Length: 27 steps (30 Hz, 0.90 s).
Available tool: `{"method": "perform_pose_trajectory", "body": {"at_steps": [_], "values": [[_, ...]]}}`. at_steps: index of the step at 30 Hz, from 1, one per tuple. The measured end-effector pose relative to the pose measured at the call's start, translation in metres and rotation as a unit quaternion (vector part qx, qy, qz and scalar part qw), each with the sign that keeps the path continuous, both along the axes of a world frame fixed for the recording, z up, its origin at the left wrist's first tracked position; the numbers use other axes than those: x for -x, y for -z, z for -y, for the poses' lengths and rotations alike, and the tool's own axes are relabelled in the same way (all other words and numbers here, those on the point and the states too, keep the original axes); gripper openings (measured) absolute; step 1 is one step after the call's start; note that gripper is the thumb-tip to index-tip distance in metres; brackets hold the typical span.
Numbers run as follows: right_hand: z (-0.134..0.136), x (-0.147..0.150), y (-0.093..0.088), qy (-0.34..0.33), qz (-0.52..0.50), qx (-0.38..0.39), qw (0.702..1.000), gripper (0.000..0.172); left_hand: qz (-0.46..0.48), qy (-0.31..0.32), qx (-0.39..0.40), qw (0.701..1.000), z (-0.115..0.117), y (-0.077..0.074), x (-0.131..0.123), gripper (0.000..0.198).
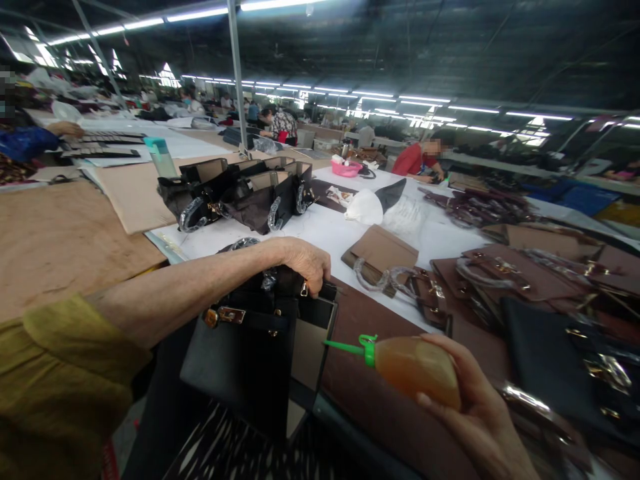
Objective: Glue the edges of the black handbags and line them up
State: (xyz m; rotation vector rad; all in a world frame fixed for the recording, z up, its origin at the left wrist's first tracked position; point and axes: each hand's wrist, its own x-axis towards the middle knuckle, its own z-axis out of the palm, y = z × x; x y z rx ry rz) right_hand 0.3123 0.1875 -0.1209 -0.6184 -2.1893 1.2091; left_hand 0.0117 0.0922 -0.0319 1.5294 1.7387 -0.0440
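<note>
The right hand is wrapping an amber squeeze bottle, its grip closed around the rounded body, while the green nozzle is pointing at the open side of a black handbag; whether the tip is touching, I cannot tell. The handbag is tilting at the near edge of the surface, beside a brown sheet. The left hand is curling over its top near a gold zipper pull; with the fingertips partly hidden, I cannot tell how tightly that grip is closing. Working well here is likely calling for keeping the panel steady, guiding the nozzle close along the edge, and squeezing lightly so that no liquid is straying onto the beige side panel. The bottle is looking smooth and translucent, its nozzle tapering slimly; the handbag's boxy front is showing a leather-like sheen against a shiny metal clasp.
</note>
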Motion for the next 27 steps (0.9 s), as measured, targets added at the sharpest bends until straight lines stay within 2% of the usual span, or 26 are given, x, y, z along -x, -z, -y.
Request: {"method": "perform_pose_trajectory", "body": {"at_steps": [4,8,13,22,27], "values": [[-0.008,0.01,-0.006,0.021,-0.021,0.042,0.999,0.054,0.007,-0.007,0.007,1.0,0.0,-0.001,-0.002,0.028],[-0.01,0.016,-0.008,0.035,-0.037,0.053,0.997,0.056,0.011,0.005,-0.002,1.0,0.0,0.001,0.0,0.027],[-0.003,0.007,0.002,0.023,-0.021,0.077,0.997,0.053,0.004,0.009,-0.007,1.0,-0.001,0.004,0.002,0.029],[0.011,-0.005,0.014,-0.018,-0.016,0.015,1.0,0.048,-0.01,0.003,-0.006,1.0,-0.001,0.008,0.003,0.029],[0.011,-0.014,0.025,-0.034,0.015,0.022,0.999,0.05,-0.001,0.01,-0.01,1.0,0.0,0.007,0.003,0.028]]}}
